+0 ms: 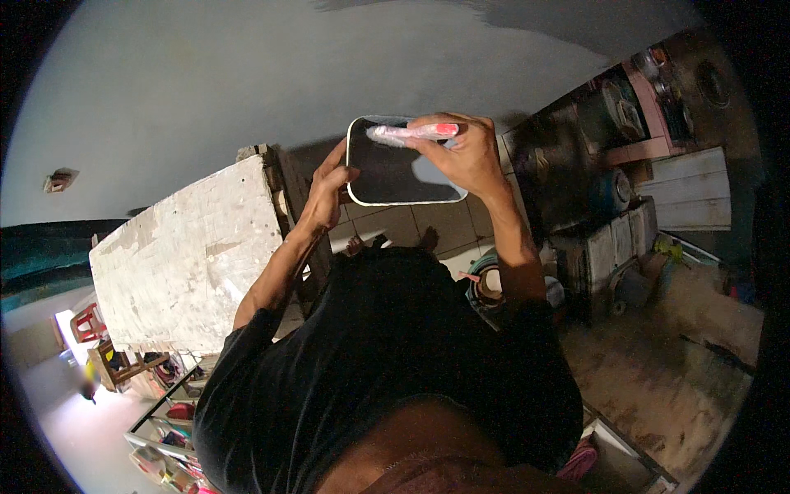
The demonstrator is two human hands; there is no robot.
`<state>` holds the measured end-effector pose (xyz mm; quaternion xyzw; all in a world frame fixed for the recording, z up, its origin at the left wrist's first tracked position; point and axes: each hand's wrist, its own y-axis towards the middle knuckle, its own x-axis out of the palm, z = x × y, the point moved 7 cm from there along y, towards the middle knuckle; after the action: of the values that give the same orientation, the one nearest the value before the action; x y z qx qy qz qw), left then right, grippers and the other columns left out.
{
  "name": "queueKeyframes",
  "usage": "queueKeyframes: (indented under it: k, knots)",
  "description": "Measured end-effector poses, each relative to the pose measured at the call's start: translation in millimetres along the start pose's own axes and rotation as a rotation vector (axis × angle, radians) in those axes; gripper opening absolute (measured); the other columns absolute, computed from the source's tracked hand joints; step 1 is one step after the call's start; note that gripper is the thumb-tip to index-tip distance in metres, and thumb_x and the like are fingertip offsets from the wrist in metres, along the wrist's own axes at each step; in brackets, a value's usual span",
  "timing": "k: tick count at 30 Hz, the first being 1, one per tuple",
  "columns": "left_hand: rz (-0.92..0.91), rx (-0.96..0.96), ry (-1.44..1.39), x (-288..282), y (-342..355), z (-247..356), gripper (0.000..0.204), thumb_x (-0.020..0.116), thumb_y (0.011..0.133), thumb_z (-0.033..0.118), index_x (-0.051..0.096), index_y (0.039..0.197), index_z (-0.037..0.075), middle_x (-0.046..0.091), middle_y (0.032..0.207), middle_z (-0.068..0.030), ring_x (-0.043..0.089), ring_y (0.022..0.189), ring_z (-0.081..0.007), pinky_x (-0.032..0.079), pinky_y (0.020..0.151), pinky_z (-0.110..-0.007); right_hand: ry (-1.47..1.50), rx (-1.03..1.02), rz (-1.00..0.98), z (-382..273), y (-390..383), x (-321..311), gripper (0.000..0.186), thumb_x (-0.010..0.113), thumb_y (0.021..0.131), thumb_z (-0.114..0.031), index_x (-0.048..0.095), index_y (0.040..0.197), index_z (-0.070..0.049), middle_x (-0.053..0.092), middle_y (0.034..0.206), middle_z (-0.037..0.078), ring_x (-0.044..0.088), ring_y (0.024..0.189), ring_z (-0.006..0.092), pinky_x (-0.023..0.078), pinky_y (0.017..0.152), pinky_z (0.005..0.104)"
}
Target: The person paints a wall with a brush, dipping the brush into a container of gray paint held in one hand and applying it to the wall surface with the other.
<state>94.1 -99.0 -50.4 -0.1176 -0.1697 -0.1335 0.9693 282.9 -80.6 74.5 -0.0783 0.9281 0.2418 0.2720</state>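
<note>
My left hand (327,196) grips the left edge of a rounded rectangular mirror (387,177) with a thin white rim. Its dark face carries a pale patch and what looks like a reflection. Over the mirror's upper right part, my right hand (471,156) is closed around a slim pink-and-white brush-like tool (407,132) with a red end. The tool's pale tip points left, close to the glass. I cannot tell whether it touches the surface.
A worn white tabletop (189,255) stands to my left. Ahead rises a grey wall (288,66). Kitchen shelves with pots (625,107) and a dark counter are at the right. Below the mirror lies a tiled floor (444,222); a basket-like container (487,276) sits near my right forearm.
</note>
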Motion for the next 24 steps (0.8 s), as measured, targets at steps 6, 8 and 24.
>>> queueKeyframes:
  k: [6,8,24]
  knots:
    - [-0.017,-0.002,-0.009,-6,2,-15,0.076,0.048,0.072,0.021,0.036,0.145,0.006,0.058,0.122,-0.0134,0.062,0.103,-0.0238,0.057,0.083,-0.039,-0.181,-0.182,0.069,-21,2,-8,0.016,0.077,0.074,-0.005,0.070,0.088,-0.002,0.070,0.078,0.010,0.069,0.068,0.0184,0.052,0.061,0.0295]
    - [0.009,-0.027,-0.012,-9,2,-17,0.076,0.047,0.072,0.022,0.036,0.146,0.006,0.057,0.123,-0.0134,0.061,0.104,-0.0241,0.056,0.085,-0.040,-0.235,-0.217,0.108,-29,-2,-16,0.015,0.076,0.075,-0.005,0.069,0.088,-0.001,0.071,0.080,0.010,0.069,0.068,0.0172,0.052,0.061,0.0292]
    - [-0.068,-0.029,-0.034,-9,12,-23,0.063,0.046,0.081,0.026,0.043,0.140,0.006,0.054,0.131,-0.0095,0.052,0.119,-0.0229,0.044,0.098,-0.039,-0.052,-0.017,-0.080,-3,-14,2,0.016,0.076,0.078,-0.012,0.070,0.088,-0.001,0.070,0.079,0.011,0.067,0.071,0.0184,0.052,0.066,0.0319]
